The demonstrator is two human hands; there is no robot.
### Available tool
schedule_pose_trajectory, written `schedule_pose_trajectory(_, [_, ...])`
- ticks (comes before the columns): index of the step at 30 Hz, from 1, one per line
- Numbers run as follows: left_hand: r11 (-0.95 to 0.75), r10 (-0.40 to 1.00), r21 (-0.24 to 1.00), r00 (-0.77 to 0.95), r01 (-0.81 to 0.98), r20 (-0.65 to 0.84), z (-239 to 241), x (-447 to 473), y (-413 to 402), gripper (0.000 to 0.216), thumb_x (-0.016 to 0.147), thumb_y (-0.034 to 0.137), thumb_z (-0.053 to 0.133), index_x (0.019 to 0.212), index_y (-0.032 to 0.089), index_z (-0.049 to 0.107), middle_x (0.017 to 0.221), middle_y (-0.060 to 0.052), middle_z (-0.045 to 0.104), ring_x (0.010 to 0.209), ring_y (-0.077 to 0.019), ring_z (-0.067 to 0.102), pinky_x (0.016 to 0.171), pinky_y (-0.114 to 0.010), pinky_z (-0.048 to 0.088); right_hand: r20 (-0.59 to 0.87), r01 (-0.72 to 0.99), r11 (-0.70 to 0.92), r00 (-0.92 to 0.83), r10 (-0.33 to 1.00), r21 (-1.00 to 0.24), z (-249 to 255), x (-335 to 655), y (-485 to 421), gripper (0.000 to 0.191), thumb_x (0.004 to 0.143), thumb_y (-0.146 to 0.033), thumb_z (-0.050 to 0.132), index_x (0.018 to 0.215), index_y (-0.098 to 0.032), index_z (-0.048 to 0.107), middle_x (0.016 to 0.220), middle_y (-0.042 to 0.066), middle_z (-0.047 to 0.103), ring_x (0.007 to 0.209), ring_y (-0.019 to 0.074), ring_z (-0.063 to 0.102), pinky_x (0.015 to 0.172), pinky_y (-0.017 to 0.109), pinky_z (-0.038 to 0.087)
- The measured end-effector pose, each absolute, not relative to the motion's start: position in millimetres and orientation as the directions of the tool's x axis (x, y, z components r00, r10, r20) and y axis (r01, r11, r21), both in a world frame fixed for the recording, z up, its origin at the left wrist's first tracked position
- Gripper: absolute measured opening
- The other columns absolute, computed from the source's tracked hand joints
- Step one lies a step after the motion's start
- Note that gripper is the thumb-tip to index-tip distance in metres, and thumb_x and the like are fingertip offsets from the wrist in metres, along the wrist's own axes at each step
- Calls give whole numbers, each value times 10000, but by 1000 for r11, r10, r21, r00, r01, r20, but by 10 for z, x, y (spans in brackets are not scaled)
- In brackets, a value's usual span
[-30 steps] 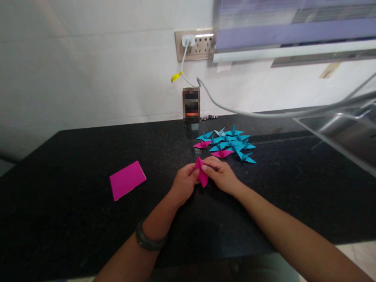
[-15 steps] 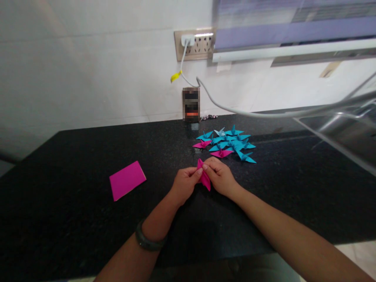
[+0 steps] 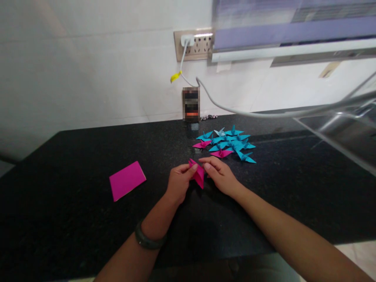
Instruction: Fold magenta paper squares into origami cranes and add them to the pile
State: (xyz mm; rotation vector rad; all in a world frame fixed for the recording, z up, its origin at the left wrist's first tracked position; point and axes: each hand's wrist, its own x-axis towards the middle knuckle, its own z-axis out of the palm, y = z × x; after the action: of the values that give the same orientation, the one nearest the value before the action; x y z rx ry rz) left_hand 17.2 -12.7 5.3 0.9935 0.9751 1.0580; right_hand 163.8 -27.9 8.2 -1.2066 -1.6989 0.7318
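Note:
A folded pink origami paper with pointed ends is pinched in my left hand, the thumb lying on top of it. My right hand is just to the right of the paper, its thumb and forefinger apart, with nothing seen between them. Its lower fingers are partly hidden. Beyond my hands lies a cluster of folded paper cranes: several blue cranes, a pale blue crane, and two pink ones, the nearer pink crane closest to my right hand.
A stack of pink paper lies on the black countertop at left. A blurred-out upright device leans on the wall. A white cable runs from the wall socket toward the right, near a metal sink edge.
My right hand has let go of the pink paper, its fingers parting. My left hand has moved slightly left with the paper, which now shows a wider face.

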Motion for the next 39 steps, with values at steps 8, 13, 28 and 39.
schedule_pose_trajectory(8, [97,994,971,62,-218,-85,37,180,-88,200,661,328,655,671,133,611,552,31,548,454,-59,448,447,-185,359,186,522,276,-219,958,-807,128,1611,-359,375,614,-443,686,838,-177,546,654,-29,529,551,92,458,488,205,348])
schedule_pose_trajectory(13, [231,972,925,104,-302,-209,82,192,-108,205,606,268,684,712,143,561,551,24,597,461,-84,528,469,-200,422,236,474,273,-138,962,-837,69,1613,-298,180,750,-297,568,878,-171,578,722,-1,588,612,102,502,545,217,388])
schedule_pose_trajectory(28, [349,832,936,474,-45,-287,91,187,-170,281,682,388,636,781,126,618,624,-39,647,429,-81,560,412,-172,415,80,188,97,-92,993,-977,16,1686,-169,149,733,-285,551,757,-155,619,627,-3,591,510,86,492,454,203,406])
schedule_pose_trajectory(39, [375,880,918,359,-126,-311,61,193,-135,290,680,387,634,789,126,568,606,-25,636,454,-88,572,440,-178,429,477,472,426,-14,879,-772,115,1681,-266,167,768,-330,551,841,-193,612,756,36,527,689,147,494,590,274,419])
